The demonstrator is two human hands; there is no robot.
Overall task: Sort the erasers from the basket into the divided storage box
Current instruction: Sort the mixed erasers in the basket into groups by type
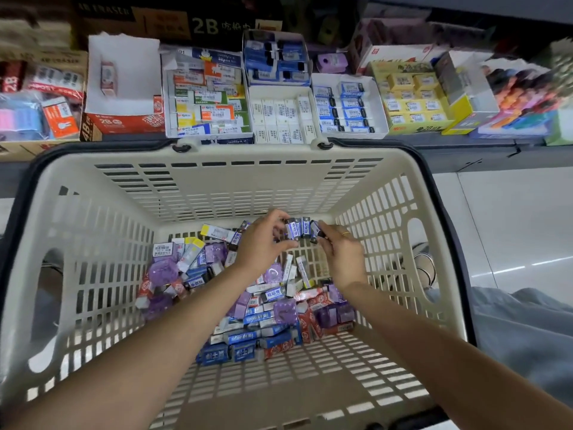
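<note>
A cream slotted basket (235, 181) fills the middle of the view. On its floor lies a heap of erasers (248, 293) in blue, purple, red and white wrappers. Above the heap, near the basket's far wall, my left hand (262, 243) pinches a small row of blue-and-black erasers (297, 229). My right hand (339, 252) pinches another blue-and-black eraser (316, 231) right beside that row. Beyond the basket, on the shelf, stands the divided storage box (379, 119) with compartments of white and of blue erasers.
The shelf holds more eraser boxes: a mixed box (204, 97), a red-and-white 2B carton (124, 88), a yellow box (412, 100), a blue-eraser box (276, 57). Pale floor tiles (502, 212) lie to the right. A shoe (426, 265) shows through the basket's right handle hole.
</note>
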